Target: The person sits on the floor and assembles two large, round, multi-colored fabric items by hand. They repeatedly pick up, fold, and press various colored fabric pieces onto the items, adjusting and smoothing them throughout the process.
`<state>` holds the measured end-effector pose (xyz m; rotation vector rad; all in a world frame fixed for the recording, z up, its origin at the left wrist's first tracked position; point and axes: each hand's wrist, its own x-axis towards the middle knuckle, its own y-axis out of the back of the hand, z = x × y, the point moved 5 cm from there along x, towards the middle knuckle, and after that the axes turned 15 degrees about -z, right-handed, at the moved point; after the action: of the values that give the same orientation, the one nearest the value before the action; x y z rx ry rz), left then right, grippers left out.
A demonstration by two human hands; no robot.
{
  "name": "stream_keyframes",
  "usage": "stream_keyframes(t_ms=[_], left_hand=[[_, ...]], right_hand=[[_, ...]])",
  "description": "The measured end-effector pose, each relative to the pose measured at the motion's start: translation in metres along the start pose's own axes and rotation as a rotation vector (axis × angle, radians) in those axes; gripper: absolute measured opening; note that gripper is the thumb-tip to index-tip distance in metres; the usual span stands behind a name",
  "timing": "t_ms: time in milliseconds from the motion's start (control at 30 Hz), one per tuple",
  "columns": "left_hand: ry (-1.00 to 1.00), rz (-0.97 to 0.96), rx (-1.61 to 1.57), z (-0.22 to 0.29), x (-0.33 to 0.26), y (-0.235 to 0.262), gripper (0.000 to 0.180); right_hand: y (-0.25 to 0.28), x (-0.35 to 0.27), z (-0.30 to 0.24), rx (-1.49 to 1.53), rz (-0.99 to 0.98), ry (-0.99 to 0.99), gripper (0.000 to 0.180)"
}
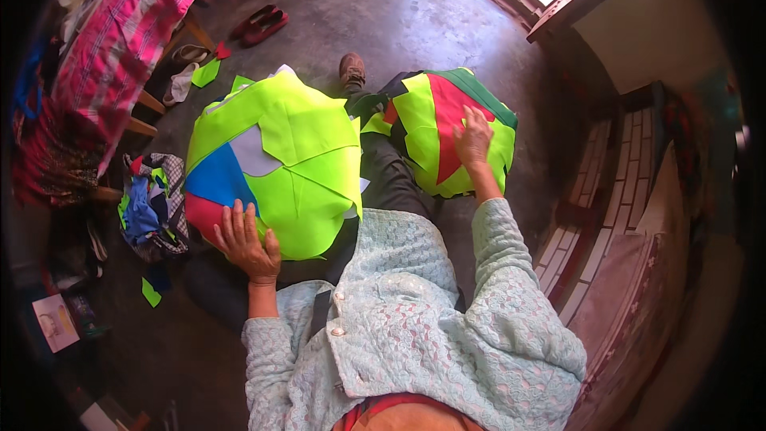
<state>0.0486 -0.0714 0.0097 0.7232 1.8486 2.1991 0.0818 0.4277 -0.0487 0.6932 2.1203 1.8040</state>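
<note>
Two rounded patchwork bundles of coloured cloth lie over my legs. The larger left bundle is mostly lime yellow, with blue, grey and red pieces and loose pointed edges along its rim. Flat on its lower left side rests my left hand, fingers spread across the red and blue cloth. The smaller right bundle has lime, red and dark green pieces. My right hand touches its top, fingers loosely stretched over the red and lime cloth, with nothing visible in them. The undersides of both bundles are hidden.
Left of me sits a checked bag stuffed with cloth scraps. Beyond it, a pink plaid cloth drapes over wooden-legged furniture. Dark red shoes and a lime scrap lie on the floor. White-tiled brickwork stands at right.
</note>
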Motion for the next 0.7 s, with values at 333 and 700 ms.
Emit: stream_keyframes(t_ms=[333,700], left_hand=[[-0.001,0.011,-0.011,-0.002,0.0,0.003,0.054],[0.002,-0.009,0.005,0.002,0.002,0.006,0.052]], right_hand=[[-0.04,-0.013,0.056,-0.166,-0.022,-0.027,0.027],[-0.034,-0.014,0.125,1.717,0.22,-0.298,0.014]])
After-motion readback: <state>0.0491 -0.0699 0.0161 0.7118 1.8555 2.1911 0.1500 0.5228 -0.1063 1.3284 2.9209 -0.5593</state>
